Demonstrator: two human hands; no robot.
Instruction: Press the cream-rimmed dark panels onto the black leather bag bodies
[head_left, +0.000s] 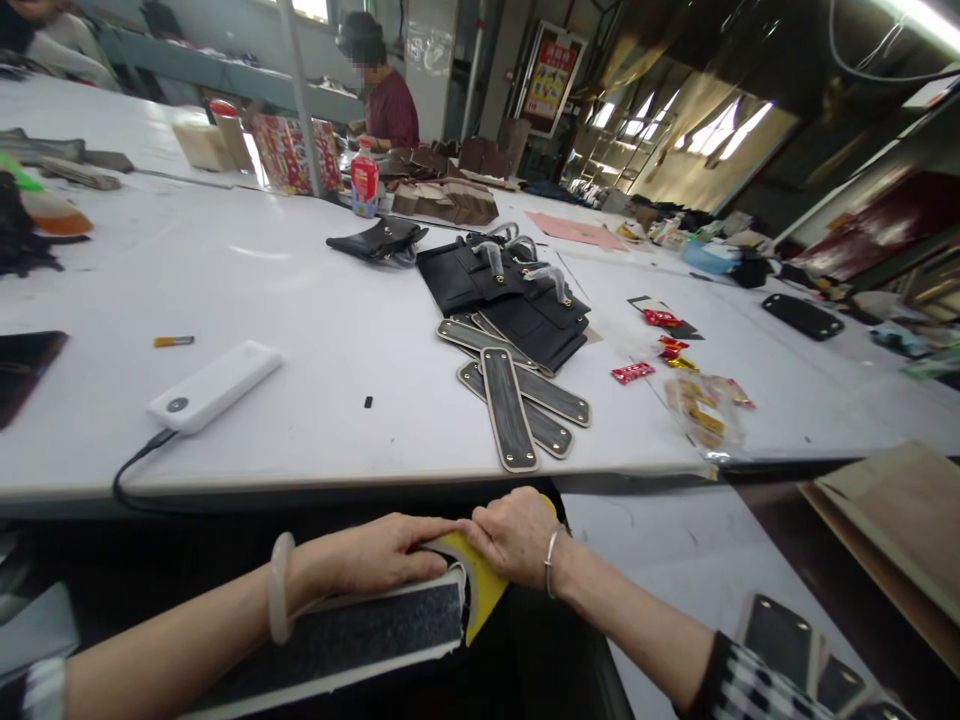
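Observation:
My left hand (390, 552), a pale bangle on its wrist, rests over the top edge of a long black panel (375, 635) with pale borders and seems to steady it. Its thumb reaches to a yellow curved sheet (486, 590) at the panel's right end. My right hand (517, 535), with a thin silver bracelet, is closed on that sheet, which bends around the panel's end. Both thumbs nearly meet. On the table beyond lie several dark straps (510, 410) with pale edging and metal studs, partly beneath black bags (510, 290) with wrapped handles.
A white power bank (217, 385) with a cable lies left on the white table (322, 330). Red snack wrappers (634, 373) and a bagged snack (705, 410) are to the right. Brown paper (900, 540) juts in at right. A person (386, 100) sits across the table.

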